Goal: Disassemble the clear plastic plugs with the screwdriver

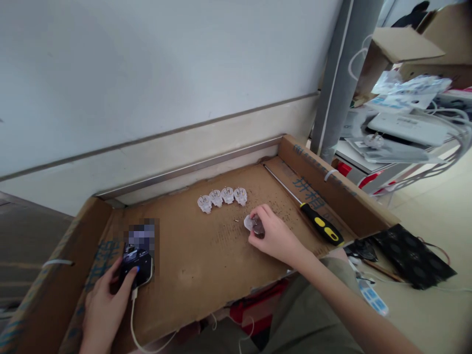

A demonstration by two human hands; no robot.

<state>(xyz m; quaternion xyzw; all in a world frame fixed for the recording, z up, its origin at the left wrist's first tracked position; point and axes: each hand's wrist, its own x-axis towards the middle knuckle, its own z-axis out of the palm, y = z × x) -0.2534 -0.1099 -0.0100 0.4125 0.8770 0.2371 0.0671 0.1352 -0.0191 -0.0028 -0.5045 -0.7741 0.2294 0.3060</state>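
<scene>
My left hand (106, 297) is closed around a smartphone (142, 265) at the left of the cardboard tray, thumb on its lit screen. A white cable (133, 305) runs from the phone's lower end. Near the tray's middle, my right hand (271, 231) grips a small clear plastic piece (249, 222) with a darker round part, between thumb and fingers; its exact kind is partly hidden. Beyond that hand, several clear plug housings with metal pins (221, 196) stand in a row. A tiny metal bit (236, 221) lies beside the right hand.
The cardboard tray (191, 275) has raised side walls. A long screwdriver with a black and yellow handle (321, 223) lies along its right side. Farther right are a grey post (335, 73), a cluttered shelf with white cables (452, 118) and a black panel (415, 258).
</scene>
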